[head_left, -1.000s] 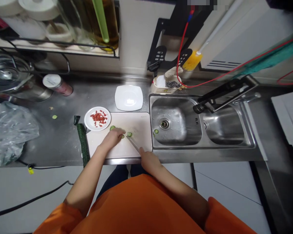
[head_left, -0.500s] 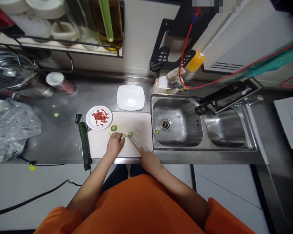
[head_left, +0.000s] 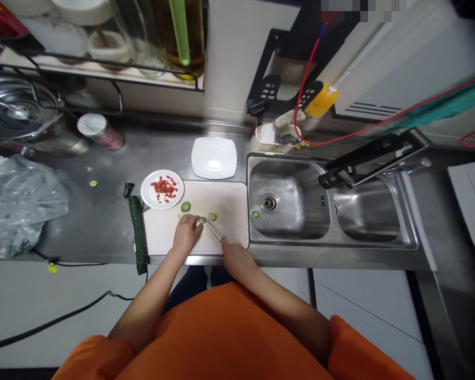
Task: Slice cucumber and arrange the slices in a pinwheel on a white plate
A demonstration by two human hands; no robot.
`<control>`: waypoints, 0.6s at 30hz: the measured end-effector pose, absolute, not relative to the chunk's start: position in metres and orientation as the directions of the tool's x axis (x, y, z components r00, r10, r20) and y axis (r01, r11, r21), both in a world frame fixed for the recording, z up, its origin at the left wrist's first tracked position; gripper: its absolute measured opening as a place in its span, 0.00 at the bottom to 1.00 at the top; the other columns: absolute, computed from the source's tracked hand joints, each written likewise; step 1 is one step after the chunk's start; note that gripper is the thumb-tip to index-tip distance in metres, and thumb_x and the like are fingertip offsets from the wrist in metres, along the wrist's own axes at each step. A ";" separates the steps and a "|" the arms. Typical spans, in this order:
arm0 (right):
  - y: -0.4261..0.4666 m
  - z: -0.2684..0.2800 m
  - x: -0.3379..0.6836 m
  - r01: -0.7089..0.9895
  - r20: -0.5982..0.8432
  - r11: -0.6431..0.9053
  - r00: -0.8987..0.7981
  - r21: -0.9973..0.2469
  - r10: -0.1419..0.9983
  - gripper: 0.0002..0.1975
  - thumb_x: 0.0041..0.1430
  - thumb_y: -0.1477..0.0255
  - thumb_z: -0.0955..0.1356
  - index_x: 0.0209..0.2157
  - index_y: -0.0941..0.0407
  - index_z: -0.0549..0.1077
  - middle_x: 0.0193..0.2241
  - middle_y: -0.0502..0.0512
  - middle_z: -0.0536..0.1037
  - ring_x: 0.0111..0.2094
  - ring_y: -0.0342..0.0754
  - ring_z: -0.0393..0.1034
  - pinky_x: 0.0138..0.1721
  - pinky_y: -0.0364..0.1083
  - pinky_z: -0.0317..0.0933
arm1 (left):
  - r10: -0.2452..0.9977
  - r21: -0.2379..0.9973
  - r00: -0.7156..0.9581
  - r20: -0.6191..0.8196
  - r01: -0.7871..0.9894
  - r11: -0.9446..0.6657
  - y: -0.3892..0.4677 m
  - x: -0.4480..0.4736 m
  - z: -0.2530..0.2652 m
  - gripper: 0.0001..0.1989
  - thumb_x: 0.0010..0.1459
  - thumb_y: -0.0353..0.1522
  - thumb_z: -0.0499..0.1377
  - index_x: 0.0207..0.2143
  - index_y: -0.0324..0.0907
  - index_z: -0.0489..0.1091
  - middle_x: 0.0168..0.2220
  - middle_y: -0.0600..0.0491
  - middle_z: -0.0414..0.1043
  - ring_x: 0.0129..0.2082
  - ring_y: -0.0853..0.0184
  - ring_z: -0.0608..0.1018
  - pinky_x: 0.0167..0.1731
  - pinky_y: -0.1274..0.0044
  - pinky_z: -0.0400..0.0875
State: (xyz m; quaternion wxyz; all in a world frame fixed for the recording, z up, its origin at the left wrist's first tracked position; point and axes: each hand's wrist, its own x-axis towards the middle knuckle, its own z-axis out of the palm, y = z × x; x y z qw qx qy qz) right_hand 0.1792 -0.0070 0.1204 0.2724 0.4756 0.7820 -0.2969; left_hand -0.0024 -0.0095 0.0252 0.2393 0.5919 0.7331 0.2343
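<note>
On the pale cutting board (head_left: 229,200), my left hand (head_left: 187,232) is closed on a small cucumber piece (head_left: 201,220). My right hand (head_left: 237,257) grips a knife (head_left: 214,230), its blade pointing up and left with the tip at that piece. A cut cucumber slice (head_left: 186,207) lies above my left hand, and another slice (head_left: 212,216) rests just right of the knife tip. Left of the board lies a long dark green cucumber (head_left: 138,235), with a cut-off end (head_left: 129,189) above it. A round white plate (head_left: 147,196) holding red berries overlaps the board's top left corner.
Behind the board stands a square white dish (head_left: 214,158). To the right is a double steel sink (head_left: 288,198) with a cucumber slice (head_left: 255,215) inside and a black faucet (head_left: 352,166) over it. A plastic bag (head_left: 24,200), pot (head_left: 67,138) and red canister (head_left: 106,136) are at left.
The knife and my right hand have shifted left, bringing the blade to the piece under my left hand. The whole view has moved slightly; my left hand stays in place on the board.
</note>
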 end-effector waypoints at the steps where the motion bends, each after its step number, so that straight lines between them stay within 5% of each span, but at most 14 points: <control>1: -0.006 0.121 0.179 0.905 -0.710 0.372 -0.399 -0.204 0.581 0.16 0.59 0.82 0.57 0.48 0.59 0.59 0.33 0.64 0.76 0.39 0.54 0.74 0.34 0.45 0.64 | 0.980 0.629 -0.186 -0.070 0.754 0.188 -0.009 -0.002 0.025 0.12 0.51 0.28 0.55 0.39 0.40 0.72 0.34 0.50 0.70 0.36 0.64 0.72 0.43 0.73 0.68; 18: -0.005 0.122 0.173 0.917 -0.735 0.322 -0.384 -0.235 0.559 0.17 0.58 0.82 0.58 0.49 0.60 0.59 0.36 0.66 0.76 0.42 0.54 0.72 0.37 0.46 0.64 | 0.975 0.644 -0.204 -0.091 0.734 0.214 -0.009 -0.003 0.023 0.12 0.50 0.29 0.56 0.38 0.40 0.73 0.33 0.49 0.71 0.36 0.64 0.73 0.42 0.74 0.68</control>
